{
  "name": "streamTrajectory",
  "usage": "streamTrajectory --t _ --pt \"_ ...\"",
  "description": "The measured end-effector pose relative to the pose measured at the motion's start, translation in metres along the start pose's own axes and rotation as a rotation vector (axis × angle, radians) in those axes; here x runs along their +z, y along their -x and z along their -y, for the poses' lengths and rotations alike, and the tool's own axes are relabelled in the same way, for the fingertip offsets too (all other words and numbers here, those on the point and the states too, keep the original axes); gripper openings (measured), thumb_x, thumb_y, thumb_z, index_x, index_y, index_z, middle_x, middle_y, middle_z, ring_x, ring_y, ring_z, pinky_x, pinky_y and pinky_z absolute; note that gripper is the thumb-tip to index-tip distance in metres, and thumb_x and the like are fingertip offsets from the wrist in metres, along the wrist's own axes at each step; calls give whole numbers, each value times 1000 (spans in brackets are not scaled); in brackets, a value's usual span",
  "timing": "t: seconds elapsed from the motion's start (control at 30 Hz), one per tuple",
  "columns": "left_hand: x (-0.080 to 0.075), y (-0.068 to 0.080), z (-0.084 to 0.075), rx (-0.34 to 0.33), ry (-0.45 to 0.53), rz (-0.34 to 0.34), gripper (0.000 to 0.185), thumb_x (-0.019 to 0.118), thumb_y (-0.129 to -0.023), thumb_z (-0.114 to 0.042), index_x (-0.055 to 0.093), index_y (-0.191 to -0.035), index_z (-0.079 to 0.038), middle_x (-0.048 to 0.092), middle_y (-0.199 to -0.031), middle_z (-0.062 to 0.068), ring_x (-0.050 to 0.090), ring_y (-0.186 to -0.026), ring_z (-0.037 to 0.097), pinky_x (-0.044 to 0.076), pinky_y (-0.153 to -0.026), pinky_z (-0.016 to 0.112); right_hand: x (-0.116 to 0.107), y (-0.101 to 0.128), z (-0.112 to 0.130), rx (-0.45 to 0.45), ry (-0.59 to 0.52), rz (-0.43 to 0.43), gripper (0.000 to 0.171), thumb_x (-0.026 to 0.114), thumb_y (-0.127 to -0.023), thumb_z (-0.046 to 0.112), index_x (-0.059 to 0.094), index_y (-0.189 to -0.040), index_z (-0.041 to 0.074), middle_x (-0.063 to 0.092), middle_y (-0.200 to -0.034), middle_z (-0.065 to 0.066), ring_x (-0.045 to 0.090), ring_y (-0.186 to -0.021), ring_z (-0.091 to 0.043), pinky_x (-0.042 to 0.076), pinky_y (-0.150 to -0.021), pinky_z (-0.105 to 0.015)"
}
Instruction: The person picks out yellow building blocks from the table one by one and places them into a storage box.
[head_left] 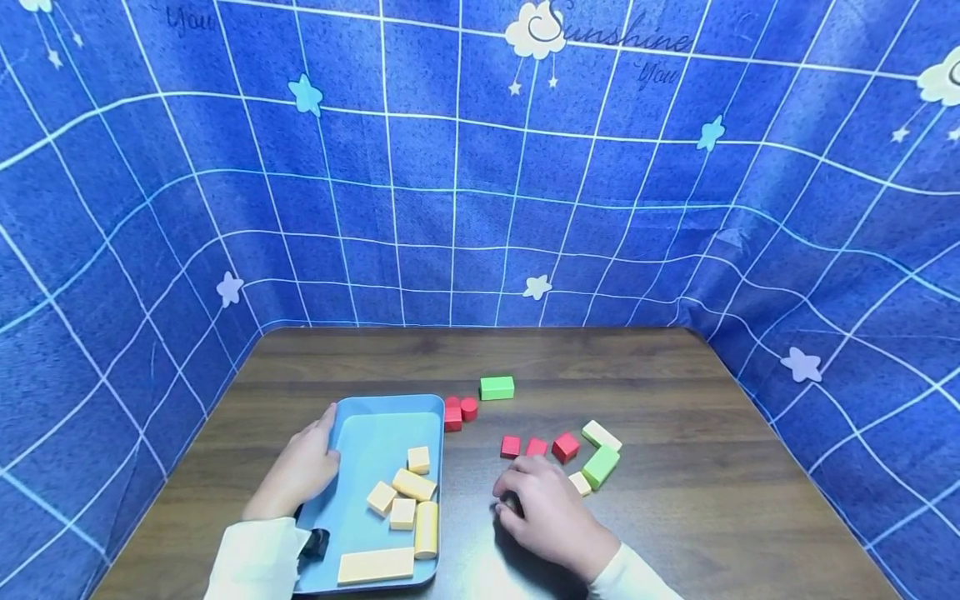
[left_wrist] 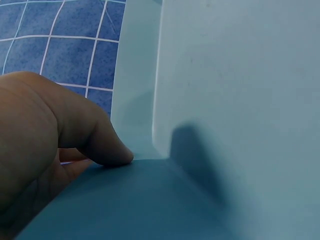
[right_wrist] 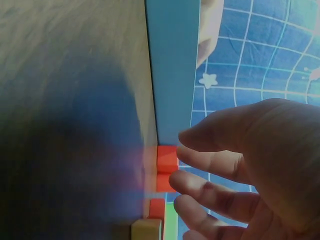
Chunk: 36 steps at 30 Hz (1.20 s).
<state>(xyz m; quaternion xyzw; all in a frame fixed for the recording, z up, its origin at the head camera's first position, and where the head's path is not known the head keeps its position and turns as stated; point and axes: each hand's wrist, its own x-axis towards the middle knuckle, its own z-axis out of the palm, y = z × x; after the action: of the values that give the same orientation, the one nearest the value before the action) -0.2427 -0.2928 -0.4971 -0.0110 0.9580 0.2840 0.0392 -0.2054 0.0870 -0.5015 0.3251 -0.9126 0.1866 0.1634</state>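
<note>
A blue tray (head_left: pixel 375 425) holds several pale yellow wooden blocks (head_left: pixel 402 514), among them cubes, a cylinder (head_left: pixel 426 531) and a long flat one (head_left: pixel 375 567). My left hand (head_left: pixel 296 467) pinches the tray's left wall; in the left wrist view its thumb (left_wrist: pixel 107 142) presses on the rim. To the right of the tray, my right hand (head_left: pixel 551 508) is over the table, fingers loosely bent, nothing held. Just beyond it lie red blocks (head_left: pixel 566 447), a pale cube (head_left: pixel 581 483) partly hidden by the hand, and a green block (head_left: pixel 601 466).
Against the tray's right side are a red block (head_left: pixel 453 419) and a red cylinder (head_left: pixel 468 409). A second green block (head_left: pixel 497 388) lies farther back, and a pale flat block (head_left: pixel 602 436) at the right. Blue patterned cloth (head_left: pixel 480 167) encloses the wooden table (head_left: pixel 697 467).
</note>
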Motion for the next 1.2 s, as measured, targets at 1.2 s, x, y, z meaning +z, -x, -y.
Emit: streamTrajectory --t 1.2 --pt "0 -1 0 6 -3 2 73 44 -100 -4 8 -164 5 25 -164 35 29 -148 56 30 -116 71 -11 23 -27 56 30 99 36 83 -61 22 76 -96 27 64 -104 12 55 -100 -17 45 -90 -42"
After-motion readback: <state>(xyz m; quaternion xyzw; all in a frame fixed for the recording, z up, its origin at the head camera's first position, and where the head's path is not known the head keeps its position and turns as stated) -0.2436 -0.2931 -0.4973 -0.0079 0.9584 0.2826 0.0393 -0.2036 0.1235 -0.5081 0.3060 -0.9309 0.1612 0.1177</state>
